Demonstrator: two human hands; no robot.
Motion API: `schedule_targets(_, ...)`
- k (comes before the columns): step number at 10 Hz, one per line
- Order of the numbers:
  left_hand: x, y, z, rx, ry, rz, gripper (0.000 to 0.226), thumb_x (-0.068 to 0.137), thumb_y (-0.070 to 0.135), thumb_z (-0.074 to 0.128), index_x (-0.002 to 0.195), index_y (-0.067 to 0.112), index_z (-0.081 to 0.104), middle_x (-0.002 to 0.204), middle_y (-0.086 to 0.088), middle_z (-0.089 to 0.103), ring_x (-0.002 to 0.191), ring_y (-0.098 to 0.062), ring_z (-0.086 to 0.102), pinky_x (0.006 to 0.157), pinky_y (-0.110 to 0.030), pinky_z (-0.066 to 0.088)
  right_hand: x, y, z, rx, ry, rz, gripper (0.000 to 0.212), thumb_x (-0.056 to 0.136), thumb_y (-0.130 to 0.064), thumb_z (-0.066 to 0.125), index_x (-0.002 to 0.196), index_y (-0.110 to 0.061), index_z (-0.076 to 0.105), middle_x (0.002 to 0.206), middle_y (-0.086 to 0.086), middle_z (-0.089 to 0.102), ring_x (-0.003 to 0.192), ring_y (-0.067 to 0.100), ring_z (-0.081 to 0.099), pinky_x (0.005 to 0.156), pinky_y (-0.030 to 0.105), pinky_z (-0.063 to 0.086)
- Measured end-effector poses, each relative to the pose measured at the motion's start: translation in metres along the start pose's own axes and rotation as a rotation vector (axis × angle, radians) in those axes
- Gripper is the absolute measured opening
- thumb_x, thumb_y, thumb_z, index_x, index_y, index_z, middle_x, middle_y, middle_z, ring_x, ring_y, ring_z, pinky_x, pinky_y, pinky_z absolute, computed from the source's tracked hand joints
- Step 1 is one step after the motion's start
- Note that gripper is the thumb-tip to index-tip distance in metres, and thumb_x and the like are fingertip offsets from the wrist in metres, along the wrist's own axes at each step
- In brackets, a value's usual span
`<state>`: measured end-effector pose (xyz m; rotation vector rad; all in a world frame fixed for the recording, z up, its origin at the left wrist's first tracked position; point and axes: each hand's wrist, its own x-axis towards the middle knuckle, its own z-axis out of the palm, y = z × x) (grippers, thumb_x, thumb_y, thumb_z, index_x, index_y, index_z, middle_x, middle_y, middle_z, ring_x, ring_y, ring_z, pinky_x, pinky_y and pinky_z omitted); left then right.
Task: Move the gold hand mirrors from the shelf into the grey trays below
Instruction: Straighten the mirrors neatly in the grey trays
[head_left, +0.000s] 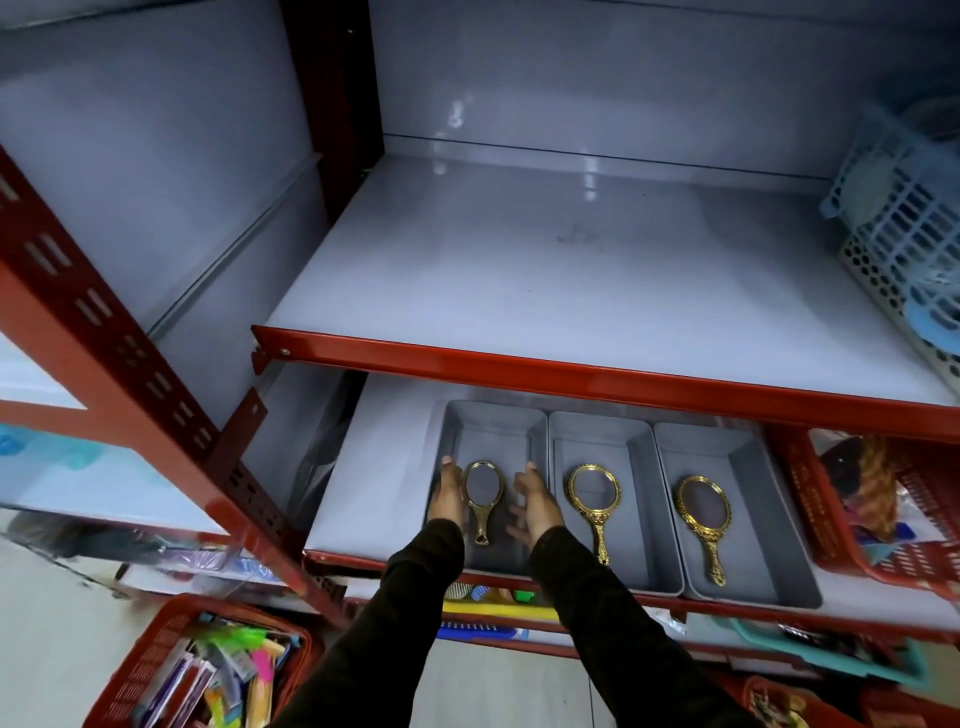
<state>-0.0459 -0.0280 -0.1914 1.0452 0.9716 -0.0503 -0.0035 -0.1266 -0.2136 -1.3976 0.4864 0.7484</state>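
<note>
Red-framed shelving with a bare grey upper shelf (545, 270) holds three grey plastic trays (602, 431) below at 6 o'clock, each with one ornate gold hand mirror (483, 499); both hands (448, 493) (537, 501), open, flank the left one, so placing looks finished and withdrawal seems next.

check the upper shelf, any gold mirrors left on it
No, the upper shelf is bare where it shows; one gold mirror lies in each of the three grey trays below.
</note>
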Motion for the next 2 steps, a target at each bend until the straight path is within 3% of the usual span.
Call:
schedule_targets(1, -0.006, -0.014, -0.005, 0.057, 0.011, 0.172, 0.050, 0.092, 0.051, 0.044, 0.129, 0.019, 0.054, 0.136, -0.005, 0.055, 0.131, -0.032, 0.048, 0.112, -0.047, 0.037, -0.038, -0.007, -0.011, -0.145, 0.015, -0.189, 0.049, 0.099, -0.046, 0.042, 0.132, -0.015, 0.060, 0.144, 0.008, 0.052, 0.121, 0.024, 0.051, 0.105, 0.041, 0.042)
schedule_targets(2, -0.035, -0.014, -0.002, 0.147, 0.037, 0.348, 0.021, 0.095, 0.034, 0.048, 0.111, 0.028, 0.061, 0.125, -0.001, 0.061, 0.127, -0.025, 0.052, 0.110, -0.041, 0.041, -0.066, -0.009, -0.022, -0.312, 0.112, -0.465, 0.041, 0.100, -0.040, 0.043, 0.117, -0.013, 0.069, 0.128, 0.006, 0.062, 0.106, 0.016, 0.053, 0.098, 0.032, 0.043)
